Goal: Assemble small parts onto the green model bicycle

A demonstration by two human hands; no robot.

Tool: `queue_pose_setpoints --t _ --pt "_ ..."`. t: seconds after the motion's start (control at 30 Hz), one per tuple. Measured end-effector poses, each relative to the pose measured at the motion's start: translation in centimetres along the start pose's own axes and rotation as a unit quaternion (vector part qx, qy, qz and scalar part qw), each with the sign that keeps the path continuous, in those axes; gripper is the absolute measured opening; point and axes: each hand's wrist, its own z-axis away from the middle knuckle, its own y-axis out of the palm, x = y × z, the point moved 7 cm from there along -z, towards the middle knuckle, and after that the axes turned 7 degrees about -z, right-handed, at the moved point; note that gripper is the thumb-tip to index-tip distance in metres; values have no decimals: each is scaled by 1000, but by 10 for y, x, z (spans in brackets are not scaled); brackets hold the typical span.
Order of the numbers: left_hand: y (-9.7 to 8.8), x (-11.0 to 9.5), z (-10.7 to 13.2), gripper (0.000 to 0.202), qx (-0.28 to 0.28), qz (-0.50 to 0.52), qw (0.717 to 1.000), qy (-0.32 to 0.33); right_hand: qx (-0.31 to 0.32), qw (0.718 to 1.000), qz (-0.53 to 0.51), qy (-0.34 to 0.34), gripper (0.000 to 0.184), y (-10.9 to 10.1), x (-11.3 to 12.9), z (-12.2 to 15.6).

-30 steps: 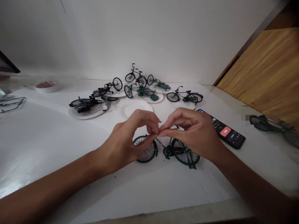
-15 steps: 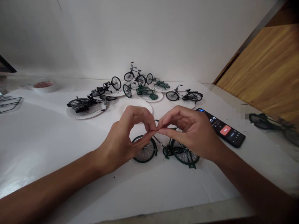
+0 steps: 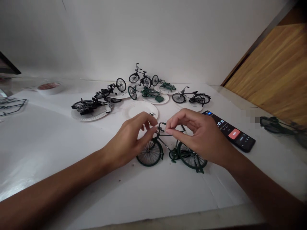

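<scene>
The left hand (image 3: 129, 140), fingers curled, pinches one end of the handlebar (image 3: 161, 125) on the dark green model bicycle (image 3: 168, 145), which stands upright on the white table (image 3: 48, 143). The right hand (image 3: 201, 134) pinches the other end. A light, even grip looks wisest, with both wheels planted.

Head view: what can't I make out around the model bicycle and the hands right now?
All in the head view:
The handlebar of the model bicycle is too small and partly behind the fingertips of the left hand and right hand; each grip's contact is unclear.
Phone: screen digits too small.
Dark object at the right edge: blurred, cut off.
Wire frame at the left edge: cut off.
</scene>
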Motion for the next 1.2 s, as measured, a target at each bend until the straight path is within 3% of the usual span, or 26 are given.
queue_pose_setpoints --t 0.13,0.27,0.4,0.47,0.57,0.67,0.73,1.2 --pt "14 15 -4 35 66 -39 996 -53 9 998 69 2 6 -2 -3 1" --pt "29 15 -7 39 86 -36 994 -59 31 995 90 3 5 2 -3 2" --pt "33 20 -9 33 108 109 980 -123 20 996 85 -13 6 5 3 2" --pt "33 25 -7 33 120 233 949 -176 -8 997 76 -31 7 4 9 3" --pt "33 30 -2 30 103 398 880 -238 -47 994 71 -72 13 4 19 6" --pt "40 27 0 25 91 504 821 -254 -60 990 82 -100 14 7 23 8" --pt "46 21 1 22 97 537 801 -247 -64 989 83 -108 15 8 23 8" --pt "49 16 4 22 87 550 799 -227 -60 991 81 -88 16 6 22 7"
